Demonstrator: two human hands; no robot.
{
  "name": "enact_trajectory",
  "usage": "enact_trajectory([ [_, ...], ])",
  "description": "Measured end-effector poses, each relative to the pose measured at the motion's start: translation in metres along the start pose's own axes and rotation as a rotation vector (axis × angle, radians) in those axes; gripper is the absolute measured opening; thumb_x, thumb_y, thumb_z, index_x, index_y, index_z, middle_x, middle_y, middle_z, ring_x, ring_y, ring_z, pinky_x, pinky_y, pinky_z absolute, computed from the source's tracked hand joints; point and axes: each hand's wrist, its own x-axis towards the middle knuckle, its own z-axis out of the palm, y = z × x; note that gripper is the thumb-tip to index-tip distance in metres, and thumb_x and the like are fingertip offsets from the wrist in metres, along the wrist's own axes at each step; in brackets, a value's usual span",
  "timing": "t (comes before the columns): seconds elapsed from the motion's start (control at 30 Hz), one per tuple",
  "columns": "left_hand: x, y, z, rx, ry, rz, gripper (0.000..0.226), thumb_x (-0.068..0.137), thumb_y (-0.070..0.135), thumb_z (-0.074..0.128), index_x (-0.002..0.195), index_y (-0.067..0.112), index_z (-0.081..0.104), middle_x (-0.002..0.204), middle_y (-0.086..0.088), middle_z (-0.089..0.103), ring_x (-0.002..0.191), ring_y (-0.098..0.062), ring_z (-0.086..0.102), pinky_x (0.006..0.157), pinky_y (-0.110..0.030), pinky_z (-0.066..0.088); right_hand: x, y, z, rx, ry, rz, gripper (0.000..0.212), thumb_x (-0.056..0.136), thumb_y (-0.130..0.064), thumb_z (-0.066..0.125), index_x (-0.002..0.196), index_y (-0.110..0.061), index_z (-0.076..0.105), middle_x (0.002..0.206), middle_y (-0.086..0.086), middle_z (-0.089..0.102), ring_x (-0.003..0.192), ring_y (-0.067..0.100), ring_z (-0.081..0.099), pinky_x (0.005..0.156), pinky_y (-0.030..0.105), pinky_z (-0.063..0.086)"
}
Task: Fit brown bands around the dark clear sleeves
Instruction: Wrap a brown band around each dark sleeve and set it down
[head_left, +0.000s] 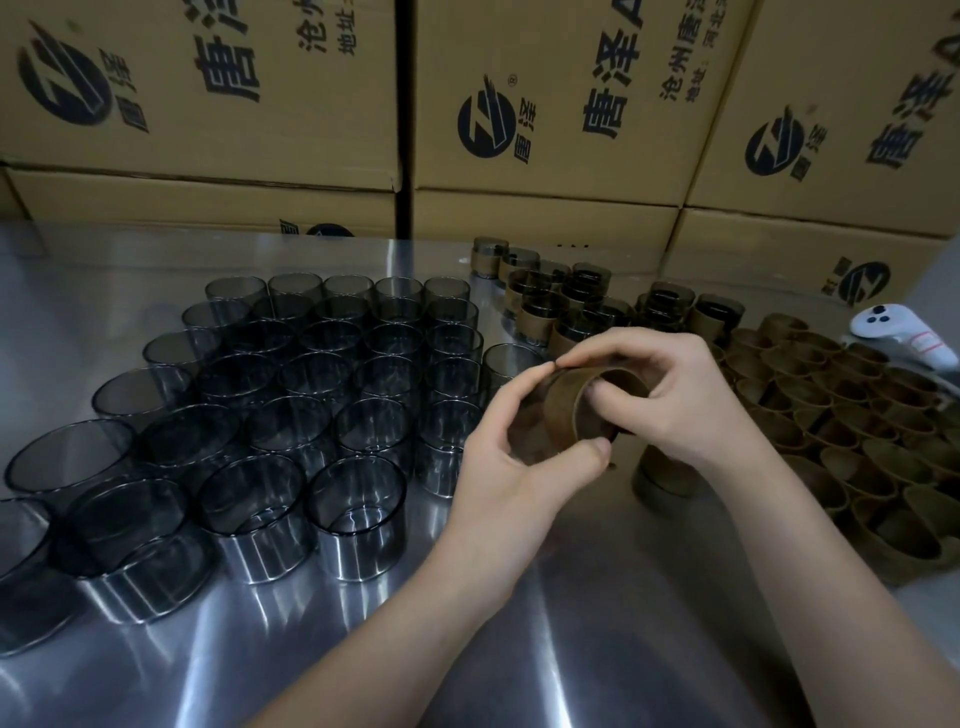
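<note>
Head view: your left hand (511, 467) and right hand (670, 400) both grip a brown cardboard band (576, 410) above the steel worktop (519, 623); the dark clear plastic sleeve (527, 426) at its left end is barely discernible.

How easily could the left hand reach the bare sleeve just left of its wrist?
Probably yes: that sleeve stands just left of the left hand, bare table between, but the hand must first release the brown band it grips.

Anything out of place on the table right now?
Only a white controller lying at the far right edge of the loose brown bands. The plain sleeves and banded sleeves look upright, nothing spilled.
</note>
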Motion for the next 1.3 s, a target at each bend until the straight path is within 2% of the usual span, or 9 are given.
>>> enact_trajectory([
  [0.13,-0.001,0.004,0.000,0.043,0.022,0.019,0.053,0.080,-0.006,0.074,0.124,0.022,0.065,0.103,0.006,0.073,0.098,-0.008,0.068,0.093,-0.036,0.056,0.000,0.000,-0.001,0.044,0.016,-0.008,0.020,0.078,-0.027,0.061,0.095,-0.031,0.069,0.090,-0.025,0.069,0.091,0.003,0.068,0.077,0.012,0.050],
  [0.47,-0.001,0.015,0.001,0.038,0.061,0.044,0.049,0.082,-0.011,0.068,0.120,0.019,0.068,0.094,0.012,0.074,0.093,-0.004,0.068,0.097,-0.045,0.055,0.001,0.001,0.003,0.189,0.053,0.039,0.017,0.079,-0.032,0.067,0.093,-0.024,0.072,0.088,-0.013,0.072,0.089,0.011,0.069,0.078,0.019,0.052],
  [0.6,0.001,0.016,-0.001,0.026,0.063,0.052,0.053,0.081,-0.010,0.072,0.126,0.016,0.066,0.090,0.014,0.073,0.092,-0.004,0.067,0.097,-0.047,0.054,0.003,-0.001,0.007,0.250,0.084,0.079,0.021,0.077,-0.036,0.069,0.091,-0.021,0.072,0.086,-0.012,0.072,0.087,0.011,0.069,0.076,0.020,0.053],
  [0.7,0.002,0.017,-0.003,0.037,0.054,0.054,0.060,0.069,0.009,0.072,0.128,0.021,0.064,0.089,0.018,0.073,0.094,-0.003,0.068,0.098,-0.047,0.054,0.003,-0.002,0.010,0.256,0.091,0.129,0.021,0.079,-0.038,0.073,0.091,-0.020,0.072,0.086,-0.010,0.072,0.089,0.012,0.069,0.077,0.022,0.055],
  [0.8,0.004,0.017,-0.005,0.041,0.048,0.057,0.060,0.068,0.014,0.068,0.127,0.024,0.064,0.096,0.016,0.074,0.100,-0.007,0.069,0.098,-0.047,0.054,0.003,-0.003,0.013,0.285,0.128,0.173,0.026,0.085,-0.043,0.060,0.090,-0.019,0.072,0.084,-0.009,0.073,0.088,0.010,0.069,0.075,0.021,0.055],
  [0.9,0.005,0.016,-0.006,0.032,0.049,0.075,0.060,0.068,0.013,0.069,0.126,0.025,0.061,0.107,0.001,0.073,0.102,-0.012,0.069,0.095,-0.048,0.055,0.005,-0.004,0.018,0.309,0.140,0.244,0.036,0.093,-0.048,0.049,0.086,-0.023,0.074,0.085,-0.004,0.074,0.085,0.009,0.069,0.074,0.017,0.054],
  [1.07,0.007,0.017,-0.009,0.006,0.038,0.069,0.054,0.068,0.016,0.071,0.118,0.017,0.050,0.107,-0.016,0.070,0.089,-0.014,0.070,0.083,-0.040,0.060,0.006,-0.006,0.021,0.334,0.069,0.344,0.051,0.093,-0.057,0.033,0.085,-0.033,0.076,0.089,-0.008,0.075,0.090,0.006,0.069,0.076,0.011,0.050],
  [1.2,0.008,0.017,-0.011,-0.069,0.029,0.056,0.054,0.073,0.018,0.079,0.123,0.018,0.057,0.115,-0.008,0.071,0.104,-0.017,0.071,0.085,-0.037,0.060,0.005,-0.010,0.022,0.357,0.046,0.399,0.056,0.091,-0.064,0.025,0.088,-0.040,0.076,0.092,-0.010,0.075,0.092,0.003,0.069,0.077,0.011,0.050],
  [1.3,0.010,0.019,-0.013,-0.129,0.031,0.062,0.040,0.077,0.029,0.075,0.115,0.029,0.064,0.110,0.000,0.075,0.104,-0.017,0.071,0.081,-0.029,0.060,0.004,-0.013,0.025,0.406,0.010,0.426,0.061,0.088,-0.070,0.027,0.094,-0.032,0.075,0.086,0.001,0.075,0.074,0.016,0.070,0.065,0.025,0.057],
])
